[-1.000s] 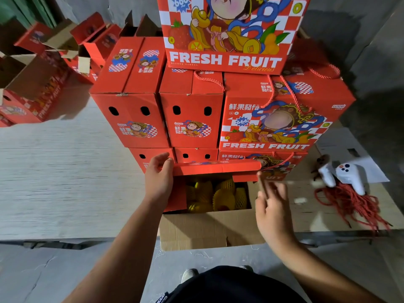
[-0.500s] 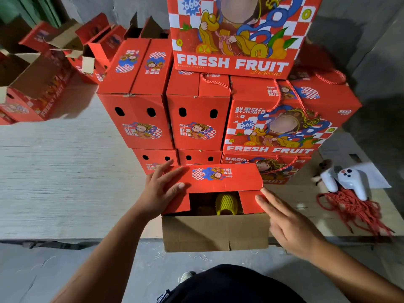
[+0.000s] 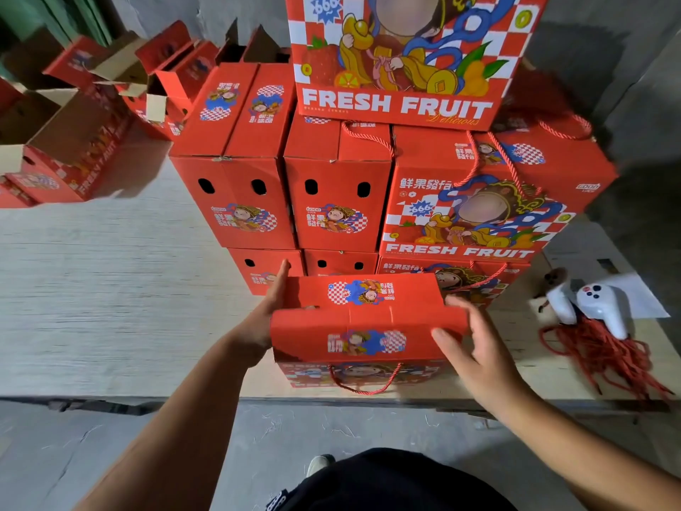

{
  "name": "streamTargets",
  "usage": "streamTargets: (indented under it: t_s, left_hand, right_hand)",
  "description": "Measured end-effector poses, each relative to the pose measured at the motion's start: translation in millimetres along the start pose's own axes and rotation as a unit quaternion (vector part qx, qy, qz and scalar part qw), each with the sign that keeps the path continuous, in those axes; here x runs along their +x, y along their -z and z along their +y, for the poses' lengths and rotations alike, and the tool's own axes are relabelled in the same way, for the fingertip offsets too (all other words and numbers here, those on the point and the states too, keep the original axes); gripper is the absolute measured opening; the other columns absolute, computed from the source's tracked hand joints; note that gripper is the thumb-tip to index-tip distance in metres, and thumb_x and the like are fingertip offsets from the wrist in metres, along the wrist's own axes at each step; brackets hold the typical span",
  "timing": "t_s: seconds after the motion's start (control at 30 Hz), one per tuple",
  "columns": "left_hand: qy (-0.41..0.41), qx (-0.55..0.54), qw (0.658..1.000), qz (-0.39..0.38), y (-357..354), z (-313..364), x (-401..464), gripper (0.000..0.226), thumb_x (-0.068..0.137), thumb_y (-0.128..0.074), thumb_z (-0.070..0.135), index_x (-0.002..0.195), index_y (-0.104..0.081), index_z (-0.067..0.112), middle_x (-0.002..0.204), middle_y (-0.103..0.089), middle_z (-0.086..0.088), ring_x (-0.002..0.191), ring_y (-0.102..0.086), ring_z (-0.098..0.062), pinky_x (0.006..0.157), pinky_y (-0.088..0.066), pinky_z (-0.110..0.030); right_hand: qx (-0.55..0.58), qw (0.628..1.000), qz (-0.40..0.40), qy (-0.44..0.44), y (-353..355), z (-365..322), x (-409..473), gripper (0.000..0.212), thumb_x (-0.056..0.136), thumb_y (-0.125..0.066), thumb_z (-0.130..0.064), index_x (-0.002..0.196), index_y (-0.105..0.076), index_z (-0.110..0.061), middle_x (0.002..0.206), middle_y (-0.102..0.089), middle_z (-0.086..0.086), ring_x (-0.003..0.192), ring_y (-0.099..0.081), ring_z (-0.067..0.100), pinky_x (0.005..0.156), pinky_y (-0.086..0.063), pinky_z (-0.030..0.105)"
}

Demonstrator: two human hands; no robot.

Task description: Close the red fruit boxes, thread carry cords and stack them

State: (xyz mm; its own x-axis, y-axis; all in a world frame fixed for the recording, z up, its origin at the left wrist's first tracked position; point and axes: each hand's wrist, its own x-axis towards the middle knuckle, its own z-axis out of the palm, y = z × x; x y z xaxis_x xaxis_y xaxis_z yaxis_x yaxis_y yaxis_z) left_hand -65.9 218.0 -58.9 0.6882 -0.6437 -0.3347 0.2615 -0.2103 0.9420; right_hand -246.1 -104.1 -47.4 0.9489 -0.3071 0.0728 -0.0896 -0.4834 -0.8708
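A: Where's the box?
B: Red fruit box (image 3: 363, 326) sits at the near edge of the wooden table (image 3: 110, 289), right in front of the stack of closed boxes (image 3: 331, 201). Both top flaps are down, lid looks shut. A red carry cord (image 3: 363, 385) hangs in a loop on its front face.
A: Hands?
B: Left hand (image 3: 265, 319) lies flat vs the box's left end, fingers straight, pointing away from the person. It grips nothing. Right hand (image 3: 475, 348) is spread wide at the right end, fingertips at the flap edge; can't tell if they touch. Also holding nothing.
A: Other stuff?
B: Bundle of loose red cords (image 3: 604, 355) on the table to the right, w/ a white controller (image 3: 600, 307) on top of it. Open boxes (image 3: 66, 153) at far left, flaps up. One big FRESH FRUIT box (image 3: 398, 57) tops the stack.
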Motion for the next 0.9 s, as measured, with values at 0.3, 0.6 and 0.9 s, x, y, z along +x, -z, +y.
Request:
streamTargets:
  t_s: [0.3, 0.6, 0.9]
  left_hand:
    - [-0.242, 0.381, 0.839, 0.304, -36.5, -4.5, -21.5, 0.042, 0.100, -0.047, 0.069, 0.127, -0.062, 0.041, 0.127, -0.062, 0.019, 0.118, -0.054, -0.015, 0.102, -0.036, -0.029]
    - [-0.172, 0.644, 0.720, 0.196, -55.1, 1.3, -24.9, 0.095, 0.066, -0.063, 0.089, 0.132, -0.057, 0.021, 0.121, -0.056, -0.005, 0.102, -0.055, -0.031, 0.087, -0.047, -0.046]
    - [-0.080, 0.687, 0.711, 0.125, -58.2, 0.5, -17.1, 0.132, 0.068, -0.046, 0.100, 0.168, -0.003, 0.025, 0.172, -0.015, -0.016, 0.160, -0.011, -0.040, 0.125, 0.013, -0.057]
  right_hand:
    - [-0.397, 0.904, -0.063, 0.147, -22.1, -6.3, 13.9, 0.105, 0.069, -0.068, -0.081, 0.149, -0.041, -0.018, 0.142, -0.042, 0.002, 0.129, -0.040, 0.027, 0.111, -0.040, 0.046]
    - [-0.494, 0.853, -0.113, 0.126, -21.3, -17.2, 30.8, 0.110, 0.060, -0.051, -0.096, 0.142, -0.041, -0.023, 0.119, -0.041, 0.000, 0.104, -0.043, 0.025, 0.090, -0.044, 0.045]
    - [-0.453, 0.850, -0.269, 0.016, -25.7, -19.7, 46.9, 0.134, 0.065, -0.046, -0.097, 0.144, 0.045, -0.040, 0.157, 0.048, 0.003, 0.149, 0.039, 0.029, 0.113, 0.023, 0.049]
